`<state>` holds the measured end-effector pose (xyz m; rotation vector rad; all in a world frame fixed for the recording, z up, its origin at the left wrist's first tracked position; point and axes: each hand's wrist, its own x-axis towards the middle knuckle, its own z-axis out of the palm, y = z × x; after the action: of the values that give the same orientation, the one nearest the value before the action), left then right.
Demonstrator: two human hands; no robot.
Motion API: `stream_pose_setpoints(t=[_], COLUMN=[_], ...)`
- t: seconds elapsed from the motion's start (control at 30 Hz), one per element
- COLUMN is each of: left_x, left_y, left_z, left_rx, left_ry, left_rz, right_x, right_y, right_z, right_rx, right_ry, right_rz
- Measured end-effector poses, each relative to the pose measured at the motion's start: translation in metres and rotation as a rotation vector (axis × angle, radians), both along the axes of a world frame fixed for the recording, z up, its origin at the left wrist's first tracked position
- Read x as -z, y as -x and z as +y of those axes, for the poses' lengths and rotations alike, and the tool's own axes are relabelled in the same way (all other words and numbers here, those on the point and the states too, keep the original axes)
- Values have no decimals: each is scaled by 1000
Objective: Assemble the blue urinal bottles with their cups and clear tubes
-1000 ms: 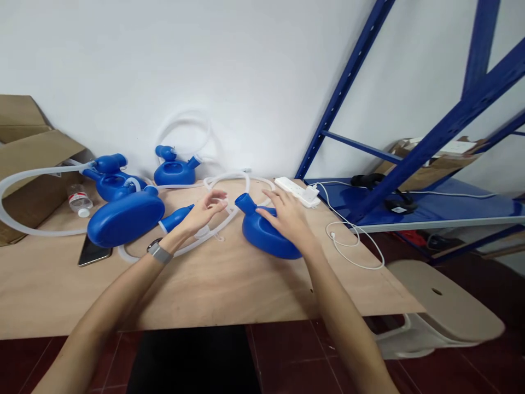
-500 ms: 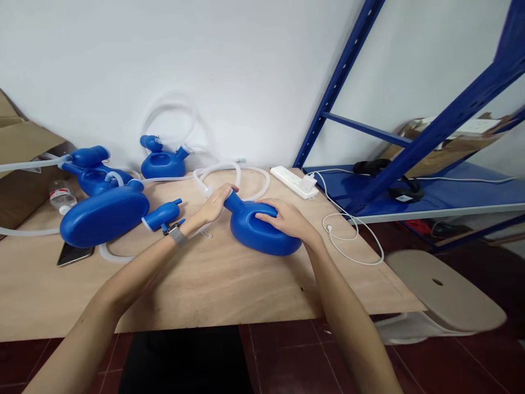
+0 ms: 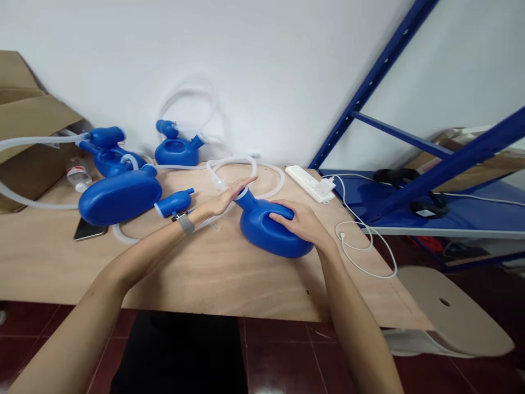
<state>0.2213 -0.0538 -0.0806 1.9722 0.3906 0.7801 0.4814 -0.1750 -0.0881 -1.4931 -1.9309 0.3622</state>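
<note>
A: While the blue vessel [image 3: 266, 232] lies on the desk [image 3: 205, 273], where do the hands sit?
B: Right hand [image 3: 301, 224] clamped over its handle and upper body. Left hand [image 3: 229, 196] flat, fingers together and extended, palm touching the white-rimmed spout.
A: Surroundings?
B: Clear tubing [image 3: 246, 169] loops just behind the spout. A larger blue vessel [image 3: 118, 197] lies to the left, power strip [image 3: 310, 183] to the right.

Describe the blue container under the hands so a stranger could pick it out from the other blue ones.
Start at the plywood table against the white wall. Right of its middle lies a blue container, with the right hand on its body and the left hand at its neck. Unlike the other blue containers to the left, it alone is being touched.
</note>
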Motion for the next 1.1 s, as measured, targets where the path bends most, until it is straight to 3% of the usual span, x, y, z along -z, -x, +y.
stream_pose_setpoints(t=[0.13, 0.23, 0.33, 0.47, 0.57, 0.63, 0.73, 0.83, 1.0, 1.1], left_x=[-11, -7, 3, 14, 15, 14, 15, 24, 42, 45], left_y=[46, 106, 159, 189, 191, 191, 192, 193, 187, 178], left_z=[-8, -6, -1, 5, 8, 8, 1, -10, -23, -31], left_rx=[-285, -509, -665, -650, -714, -761, -748, -731, -732, -716], left_ry=[-313, -508, -495, -364, -276, -164, 190, 452, 514, 471], left_rz=[201, 418, 697, 816, 667, 451, 43, -247, -384, -414], right_x=[1, -3, -6, 6, 33, 52, 75, 85, 84, 85], right_y=[-3, 11, 56, 145, 195, 210, 212, 203, 196, 203], right_z=[-4, -11, -16, -6, 17, 33, 51, 60, 61, 56], right_rx=[17, 124, 148, -158, -200, -165, -179, -161, 44, -16], right_ry=[-30, -279, -449, -250, -160, -109, -62, -58, -28, 6], right_rz=[-69, -156, -154, -221, -267, -256, -184, -7, 463, 548])
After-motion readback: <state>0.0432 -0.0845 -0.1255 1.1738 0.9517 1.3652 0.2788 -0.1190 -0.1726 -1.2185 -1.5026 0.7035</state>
